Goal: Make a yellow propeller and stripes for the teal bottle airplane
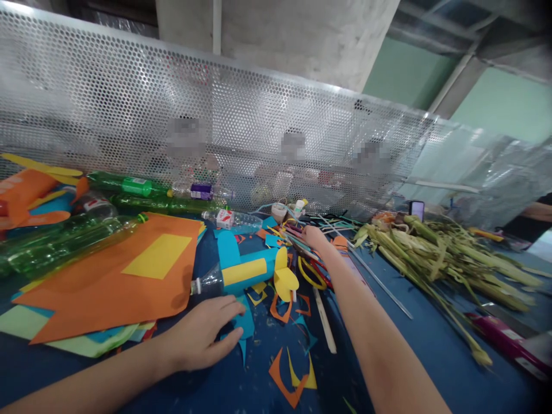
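A clear plastic bottle (211, 282) lies on its side, wrapped in blue paper with a yellow strip (245, 272). Blue paper wings (228, 250) stick out from it and yellow rounded paper pieces (284, 276) sit at its base end, so it resembles an aeroplane. My left hand (209, 333) is beside its near wing, fingers spread and apparently holding nothing. Farther off, my right hand (314, 237) reaches into a jumble of pens and thin sticks (297, 233). Its fingers are drawn together there; what they grip is too small to make out. Yellow-handled scissors (314, 276) lie close by.
Coloured paper sheets (164, 287) and green bottles (73, 244) lie at left. Paper scraps (287, 374) and a flat wooden stick (325, 325) are in front. Dried husks (448, 253) cover the right. A perforated metal screen (241, 126) stands behind, with people beyond it.
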